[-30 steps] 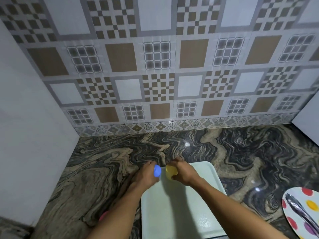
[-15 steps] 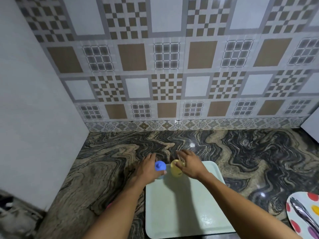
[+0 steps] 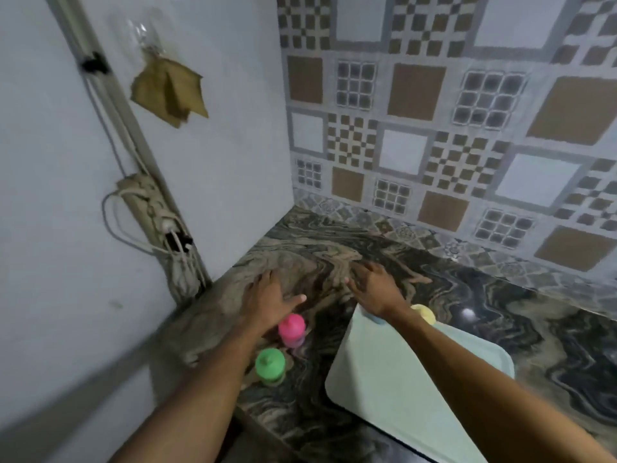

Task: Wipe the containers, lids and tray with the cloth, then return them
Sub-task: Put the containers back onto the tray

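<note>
pale green tray lies flat on marble tabletop, lower centre-right. yellow container and blue container at its far edge, blue mostly hidden by right wrist. pink-lidded container, green-lidded container stand left of tray, contents unseen. left hand, right hand: grip spread, holding nothing. brown crumpled sheet hangs upper left.

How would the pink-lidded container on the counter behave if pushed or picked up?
Probably light: the pink-lidded container looks small and plastic. Standing upright on the glossy counter, it would likely slide, or tip if pushed high. Its knobbed top probably gives an easy pinch.
</note>
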